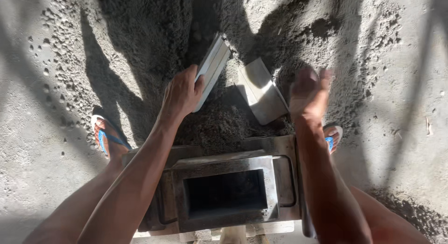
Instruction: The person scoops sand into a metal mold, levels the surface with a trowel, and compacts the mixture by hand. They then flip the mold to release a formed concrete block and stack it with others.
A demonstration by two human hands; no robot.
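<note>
My left hand [183, 94] grips a flat grey metal plate [213, 66] by its lower edge, holding it tilted over the dark sand pile [219, 122]. A second metal plate [261, 91] lies at an angle on the sand, just left of my right hand [309, 92]. That hand is blurred, fingers apart, holding nothing. Below both hands stands a rectangular metal block mould [177, 188] with a dark open cavity and side handles.
My feet in blue-strapped sandals stand either side of the mould, the left foot [106, 140] and the right foot [332, 137]. Rough concrete floor [401, 108] with scattered sand clumps surrounds the pile. Wooden slats [233, 234] show under the mould.
</note>
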